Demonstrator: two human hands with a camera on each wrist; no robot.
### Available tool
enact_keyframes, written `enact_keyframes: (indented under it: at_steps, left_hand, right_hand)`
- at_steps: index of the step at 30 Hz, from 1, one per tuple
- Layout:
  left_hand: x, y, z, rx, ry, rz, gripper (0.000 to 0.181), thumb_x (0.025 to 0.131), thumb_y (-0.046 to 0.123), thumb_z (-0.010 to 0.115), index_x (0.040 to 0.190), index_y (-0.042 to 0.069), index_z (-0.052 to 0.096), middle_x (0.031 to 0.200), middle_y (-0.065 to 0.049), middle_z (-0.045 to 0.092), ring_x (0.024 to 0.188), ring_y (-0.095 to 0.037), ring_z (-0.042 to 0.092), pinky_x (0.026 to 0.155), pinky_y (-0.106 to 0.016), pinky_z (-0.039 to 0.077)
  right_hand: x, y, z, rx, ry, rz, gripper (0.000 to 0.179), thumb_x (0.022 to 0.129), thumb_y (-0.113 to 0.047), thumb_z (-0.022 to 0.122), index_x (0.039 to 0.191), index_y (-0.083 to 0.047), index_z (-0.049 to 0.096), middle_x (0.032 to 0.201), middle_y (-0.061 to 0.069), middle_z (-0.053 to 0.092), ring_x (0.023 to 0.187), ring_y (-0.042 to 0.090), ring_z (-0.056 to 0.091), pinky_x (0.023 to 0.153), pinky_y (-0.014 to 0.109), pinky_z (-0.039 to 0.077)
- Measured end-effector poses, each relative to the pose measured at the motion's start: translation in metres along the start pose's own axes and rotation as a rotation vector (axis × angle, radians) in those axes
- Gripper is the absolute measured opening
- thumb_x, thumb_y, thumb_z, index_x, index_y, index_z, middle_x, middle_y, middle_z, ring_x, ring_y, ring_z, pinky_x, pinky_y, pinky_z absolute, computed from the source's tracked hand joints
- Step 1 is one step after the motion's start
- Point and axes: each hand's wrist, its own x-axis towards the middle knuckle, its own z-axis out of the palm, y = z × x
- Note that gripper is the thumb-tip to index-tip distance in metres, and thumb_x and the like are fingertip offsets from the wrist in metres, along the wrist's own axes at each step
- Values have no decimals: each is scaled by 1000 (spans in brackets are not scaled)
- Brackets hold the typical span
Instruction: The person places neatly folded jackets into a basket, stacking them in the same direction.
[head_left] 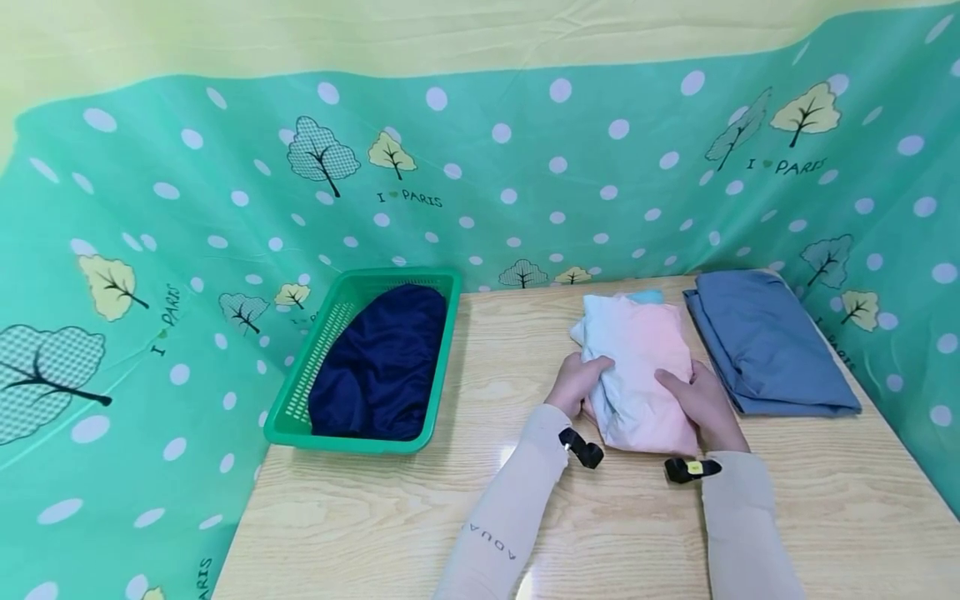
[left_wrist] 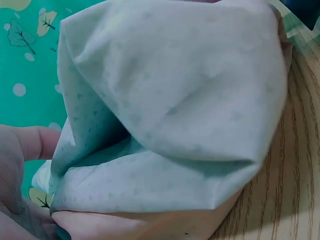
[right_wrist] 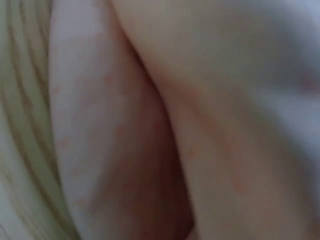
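Note:
A folded pink and pale blue cloth [head_left: 637, 367] with a small print is held by both hands over the right half of the table. My left hand [head_left: 579, 381] grips its left edge, thumb on top and fingers underneath. On the opposite edge, my right hand [head_left: 707, 404] holds it the same way, its fingers mostly hidden. Seen from the left wrist, the cloth [left_wrist: 175, 90] has loose, gaping layers, and part of the left hand [left_wrist: 17, 170] shows beside it. Close, blurred pinkish fabric [right_wrist: 110, 125] fills much of the right wrist view.
A folded blue-grey cloth [head_left: 772, 342] lies to the right on the wooden table [head_left: 495, 517]. At the left stands a green plastic basket [head_left: 442, 375] with dark navy fabric [head_left: 382, 367] inside. A green dotted curtain [head_left: 480, 183] hangs behind and along both sides.

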Motion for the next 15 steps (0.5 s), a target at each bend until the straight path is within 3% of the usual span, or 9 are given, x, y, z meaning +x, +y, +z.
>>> enact_keyframes:
  at_steps: [4, 7, 15]
  left_hand:
    - [-1, -1, -3, 7, -43, 4, 41, 91, 32, 71, 121, 5, 62, 113, -3, 66, 106, -19, 62, 105, -38, 50]
    - [-1, -2, -3, 4, -57, 2, 42, 92, 32, 71, 124, 6, 62, 115, -3, 67, 109, -18, 63, 106, -38, 49]
    - [1, -7, -2, 39, -55, 42, 46, 93, 32, 71, 132, 10, 61, 127, -4, 67, 119, -20, 62, 109, -38, 48]
  right_hand:
    - [-2, -1, 1, -12, -11, 12, 84, 99, -53, 60, 156, 1, 31, 149, 25, 48, 103, 13, 61, 76, 17, 52]
    - [-2, -1, 1, -14, -17, 3, 83, 99, -53, 60, 157, -1, 32, 150, 24, 48, 102, 10, 60, 77, 16, 51]
    - [-3, -3, 6, 7, -33, 3, 86, 99, -54, 59, 160, -3, 25, 154, 25, 42, 127, 30, 53, 83, 19, 49]
